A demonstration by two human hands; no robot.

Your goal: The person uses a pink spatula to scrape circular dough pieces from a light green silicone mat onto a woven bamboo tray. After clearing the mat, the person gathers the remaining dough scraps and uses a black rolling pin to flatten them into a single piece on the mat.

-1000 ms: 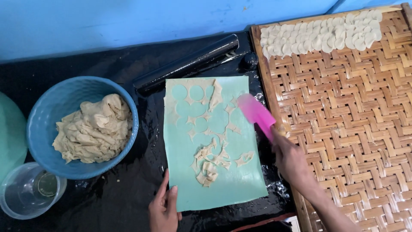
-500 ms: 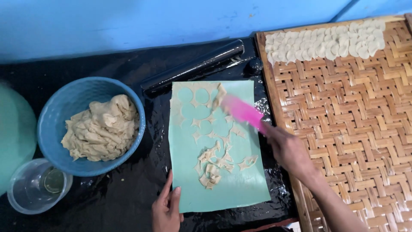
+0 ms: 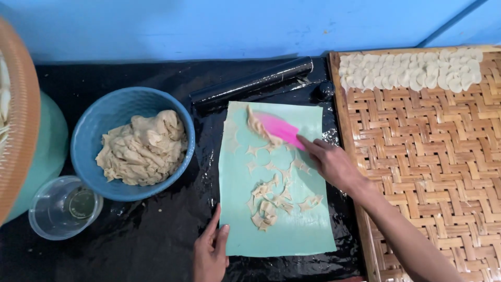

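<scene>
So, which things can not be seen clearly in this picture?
Head view only:
- Pink scraper: its near end is hidden under the right hand.
- Left hand: cut off by the bottom edge.
- Woven basket at left: cut off by the left edge.
- Clear cup: contents too small to tell.

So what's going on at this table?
A person is scraping dough scraps together on a pale green mat. The right hand pushes a pink scraper across the upper part of the mat, while the left hand presses down its lower left corner. A blue bowl of dough sits to the left, and cut rounds lie on a woven tray on the right.
</scene>
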